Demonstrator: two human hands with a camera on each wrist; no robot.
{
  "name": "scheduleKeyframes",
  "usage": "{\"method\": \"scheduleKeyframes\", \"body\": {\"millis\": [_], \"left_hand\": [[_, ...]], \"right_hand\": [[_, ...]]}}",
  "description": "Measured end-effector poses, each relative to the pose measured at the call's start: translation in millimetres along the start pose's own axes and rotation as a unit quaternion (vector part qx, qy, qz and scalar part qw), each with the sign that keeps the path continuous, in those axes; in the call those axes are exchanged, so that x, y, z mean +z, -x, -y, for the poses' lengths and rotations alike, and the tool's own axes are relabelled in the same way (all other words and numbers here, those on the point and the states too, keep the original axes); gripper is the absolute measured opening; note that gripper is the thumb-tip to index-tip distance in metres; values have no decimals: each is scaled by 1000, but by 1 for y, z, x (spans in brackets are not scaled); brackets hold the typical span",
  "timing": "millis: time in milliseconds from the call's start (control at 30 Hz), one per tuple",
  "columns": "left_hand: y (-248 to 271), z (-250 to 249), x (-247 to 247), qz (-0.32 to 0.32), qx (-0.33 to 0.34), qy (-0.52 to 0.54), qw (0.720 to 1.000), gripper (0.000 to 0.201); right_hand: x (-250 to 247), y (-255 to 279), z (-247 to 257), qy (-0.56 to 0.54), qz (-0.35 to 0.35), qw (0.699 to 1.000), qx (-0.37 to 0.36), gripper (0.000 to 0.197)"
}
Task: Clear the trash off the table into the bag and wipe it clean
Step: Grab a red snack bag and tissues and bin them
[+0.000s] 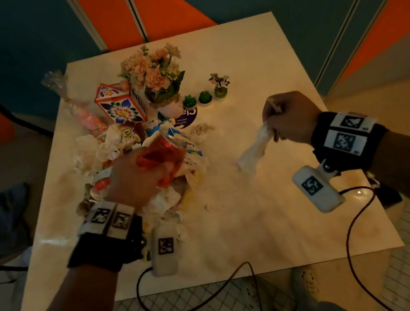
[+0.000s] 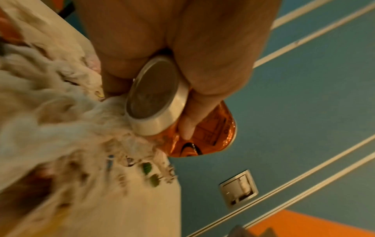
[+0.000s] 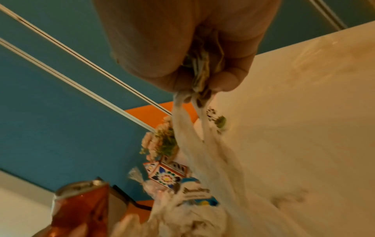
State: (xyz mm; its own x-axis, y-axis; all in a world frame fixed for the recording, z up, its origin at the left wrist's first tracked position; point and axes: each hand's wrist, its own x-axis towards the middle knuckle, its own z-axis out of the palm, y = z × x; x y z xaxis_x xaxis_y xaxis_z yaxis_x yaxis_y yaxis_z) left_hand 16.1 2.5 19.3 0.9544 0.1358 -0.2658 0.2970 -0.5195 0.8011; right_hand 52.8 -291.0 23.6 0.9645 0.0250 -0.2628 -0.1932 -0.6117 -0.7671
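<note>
A heap of trash [image 1: 107,148], made of crumpled tissues and wrappers, covers the left half of the white table [image 1: 262,226]. My left hand [image 1: 158,173] hovers above the heap and grips a crushed orange drink can [image 1: 163,153]. In the left wrist view the fingers wrap the can [image 2: 213,137], its silver base towards the camera. My right hand [image 1: 277,123] is raised over the table's right-middle and clutches the bunched top of a thin white plastic bag [image 1: 254,153], which hangs limp down to the tabletop. The right wrist view shows the bag [image 3: 202,144] trailing towards the heap and the can [image 3: 81,208].
A pot of pink flowers [image 1: 158,82], a floral patterned box [image 1: 120,104] and small green potted plants [image 1: 204,97] stand at the table's back. A grey cloth [image 1: 3,217] lies on the floor at left. Cables [image 1: 194,306] hang over the front edge.
</note>
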Motion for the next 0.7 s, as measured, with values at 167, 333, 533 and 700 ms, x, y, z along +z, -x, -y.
{"method": "scheduleKeyframes", "body": {"millis": [167,333,533,700], "left_hand": [[15,-61,-32,-13,50,148,988,48],[32,-123,-42,23,123,222,967,40],[21,-165,2,72,160,248,953,61],[13,-193,89,111,173,213,955,42]], "right_hand": [[-26,5,35,-65,-11,997,-39,31],[-50,9,46,-55,-39,997,-45,25],[-88,27,19,-15,-72,997,-21,16],[-133,48,-44,6,-118,991,59,20]]}}
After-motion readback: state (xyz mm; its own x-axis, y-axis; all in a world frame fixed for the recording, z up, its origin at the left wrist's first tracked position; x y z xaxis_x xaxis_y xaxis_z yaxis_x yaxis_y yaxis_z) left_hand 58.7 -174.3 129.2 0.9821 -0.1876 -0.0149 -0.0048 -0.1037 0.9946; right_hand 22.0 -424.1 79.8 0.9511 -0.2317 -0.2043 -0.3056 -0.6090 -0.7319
